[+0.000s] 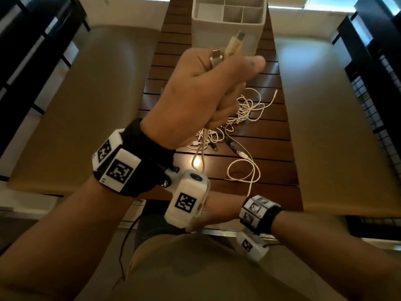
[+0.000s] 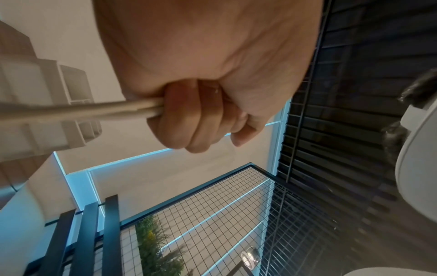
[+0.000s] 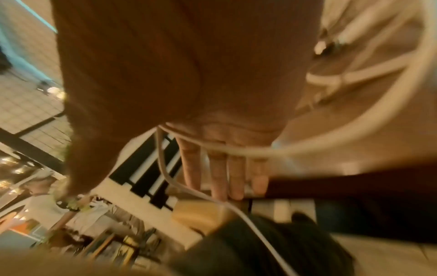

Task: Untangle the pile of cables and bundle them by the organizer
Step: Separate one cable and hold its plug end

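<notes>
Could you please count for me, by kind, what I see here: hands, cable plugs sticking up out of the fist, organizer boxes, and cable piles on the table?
Hands: 2, the left hand with its grip on a cable, the right hand with straight fingers under a cable
Plugs above the fist: 2, a silver plug and a cream plug
Organizer boxes: 1, the white organizer
Cable piles: 1, the tangled pile
Total: 6

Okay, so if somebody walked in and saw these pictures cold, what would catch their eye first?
First, the left hand raised in a fist mid-frame, gripping a cream cable with both of its plugs poking up above the fingers. Behind it, a tangled pile of white cables sprawls on the dark slatted table, with a white divided organizer at the far end. The right hand, low near the body, has straight fingers with a cable draped across them.
</notes>
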`<state>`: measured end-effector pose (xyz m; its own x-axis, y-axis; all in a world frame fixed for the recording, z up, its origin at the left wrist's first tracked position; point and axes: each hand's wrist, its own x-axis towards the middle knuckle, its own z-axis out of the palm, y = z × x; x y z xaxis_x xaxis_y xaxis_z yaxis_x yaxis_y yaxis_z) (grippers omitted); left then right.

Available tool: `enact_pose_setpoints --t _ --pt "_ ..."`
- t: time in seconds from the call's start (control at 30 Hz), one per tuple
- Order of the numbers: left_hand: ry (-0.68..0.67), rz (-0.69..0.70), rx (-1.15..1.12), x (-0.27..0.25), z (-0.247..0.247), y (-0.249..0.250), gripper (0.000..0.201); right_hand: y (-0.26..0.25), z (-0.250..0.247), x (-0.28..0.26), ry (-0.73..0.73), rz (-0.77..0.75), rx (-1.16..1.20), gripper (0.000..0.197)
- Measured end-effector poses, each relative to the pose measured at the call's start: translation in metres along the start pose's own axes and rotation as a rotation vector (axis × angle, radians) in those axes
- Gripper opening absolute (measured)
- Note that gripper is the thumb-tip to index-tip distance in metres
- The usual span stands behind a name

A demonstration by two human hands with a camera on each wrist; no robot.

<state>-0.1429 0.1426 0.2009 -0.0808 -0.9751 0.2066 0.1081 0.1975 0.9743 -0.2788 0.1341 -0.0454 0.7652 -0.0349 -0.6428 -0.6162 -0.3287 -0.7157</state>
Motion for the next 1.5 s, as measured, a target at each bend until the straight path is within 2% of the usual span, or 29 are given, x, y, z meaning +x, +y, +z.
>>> enact_pose_setpoints --t 0.07,0.13,0.2,0.23,0.3,0.37,0.53,0.6,0.7,0.77,0.83,0.87,0.93,1.0,1.07,1.13,1.17,1.2,1.27,1.3,1.37,1.43,1.5 --pt "0.025 0.001 0.033 0.001 -0.008 0.001 0.045 0.005 -0.028 -0.012 0.092 -0.04 -0.005 0.098" --pt "0.061 0.0 0.075 0.002 -0.015 0.0 0.044 0.012 -0.064 -0.03 0.285 -0.05 -0.1 0.105" --pt "0.088 -0.009 0.077 0.004 -0.018 -0.003 0.045 0.024 -0.091 -0.044 0.472 0.044 -0.293 0.114" --pt "0.097 -0.015 0.065 0.004 -0.018 -0.006 0.046 0.03 -0.097 -0.047 0.519 0.126 -0.382 0.117" --pt "0.1 -0.028 0.045 0.005 -0.015 -0.013 0.048 0.041 -0.098 -0.046 0.479 0.299 -0.478 0.118" --pt "0.099 -0.047 0.039 0.004 -0.014 -0.019 0.05 0.055 -0.089 -0.036 0.431 0.372 -0.54 0.103" --pt "0.097 -0.056 0.052 0.004 -0.016 -0.023 0.053 0.072 -0.086 -0.024 0.646 0.349 -0.558 0.036" --pt "0.097 -0.049 0.054 0.006 -0.014 -0.022 0.051 0.066 -0.09 -0.025 0.645 0.368 -0.614 0.016" --pt "0.085 -0.033 0.02 0.008 -0.011 -0.018 0.05 0.044 -0.083 -0.034 0.572 0.238 -0.524 0.019" --pt "0.081 -0.02 -0.01 0.009 -0.01 -0.014 0.048 0.021 -0.065 -0.038 0.351 0.136 -0.308 0.021" --pt "0.075 -0.007 -0.015 0.011 -0.008 -0.012 0.046 0.001 -0.039 -0.036 0.092 0.105 -0.155 0.024" --pt "0.068 0.0 -0.008 0.011 -0.008 -0.011 0.045 -0.008 -0.027 -0.034 0.004 0.083 -0.159 0.026" --pt "0.057 0.012 0.022 0.012 -0.009 -0.011 0.045 -0.017 -0.013 -0.03 -0.045 0.012 -0.217 0.033" --pt "0.057 0.021 0.06 0.012 -0.012 -0.011 0.045 -0.025 -0.021 -0.032 0.02 -0.062 -0.268 0.052" --pt "0.081 0.022 0.087 0.012 -0.019 -0.009 0.046 -0.022 -0.041 -0.034 0.146 -0.107 -0.393 0.068" --pt "0.125 0.017 0.129 0.012 -0.028 -0.009 0.047 -0.012 -0.068 -0.041 0.259 -0.027 -0.476 0.09" --pt "0.148 0.012 0.151 0.013 -0.032 -0.01 0.047 -0.008 -0.081 -0.045 0.313 0.013 -0.426 0.097" --pt "0.169 0.004 0.164 0.013 -0.035 -0.011 0.047 -0.005 -0.093 -0.049 0.371 0.035 -0.328 0.094" --pt "0.197 -0.013 0.162 0.013 -0.039 -0.015 0.047 0.003 -0.109 -0.049 0.546 0.055 -0.158 0.067" --pt "0.203 -0.019 0.154 0.013 -0.039 -0.018 0.048 0.009 -0.113 -0.045 0.624 0.1 -0.157 0.054" --pt "0.194 -0.025 0.134 0.014 -0.036 -0.023 0.05 0.019 -0.108 -0.033 0.589 0.261 -0.308 0.043" --pt "0.17 -0.027 0.108 0.016 -0.031 -0.027 0.053 0.031 -0.095 -0.018 0.492 0.397 -0.466 0.045" --pt "0.158 -0.027 0.093 0.018 -0.027 -0.028 0.054 0.037 -0.087 -0.006 0.51 0.434 -0.513 0.044"
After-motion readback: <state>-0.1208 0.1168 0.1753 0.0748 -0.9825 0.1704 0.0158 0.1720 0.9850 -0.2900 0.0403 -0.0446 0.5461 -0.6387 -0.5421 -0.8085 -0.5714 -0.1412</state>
